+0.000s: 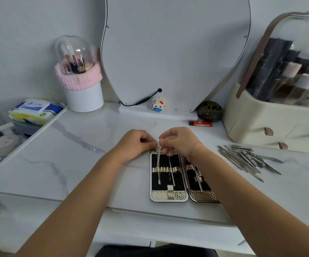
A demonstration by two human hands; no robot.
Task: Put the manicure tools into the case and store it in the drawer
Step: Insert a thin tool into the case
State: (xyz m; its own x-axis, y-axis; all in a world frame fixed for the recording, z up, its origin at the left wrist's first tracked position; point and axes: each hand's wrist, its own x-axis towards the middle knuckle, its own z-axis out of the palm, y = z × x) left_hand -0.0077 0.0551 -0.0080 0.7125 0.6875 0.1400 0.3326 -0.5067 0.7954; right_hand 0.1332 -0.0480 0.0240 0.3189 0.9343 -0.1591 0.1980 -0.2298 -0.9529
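My right grip [179, 140] is pinching the slim pusher [158, 160], feeding it under the case [168, 196] strap [165, 170]. I cannot tell whether my left grip [137, 143] is holding anything. Tilting the pusher is risking a snag that shoves the case along the bench [76, 154].

Two hands work here, the left hand [137, 143] and the right hand [179, 141]. There is one case [168, 196], lying open in two halves. The left half holds two tools, a flat tool [158, 162] and a thin rod [172, 171]. The right half shows one tool [199, 179] (an arm covers much of that half, so its count is unsure). To the right lies one pile of steel tools [246, 158], overlapping too much to count. Along the far side stand one mirror [176, 43], one brush holder [84, 97], one block figure [158, 104], one dark jar [209, 111] and one lighter [200, 123]. At far left is one pack of wipes [36, 111]. At far right is one organiser [261, 123], with three drawer pulls in view.
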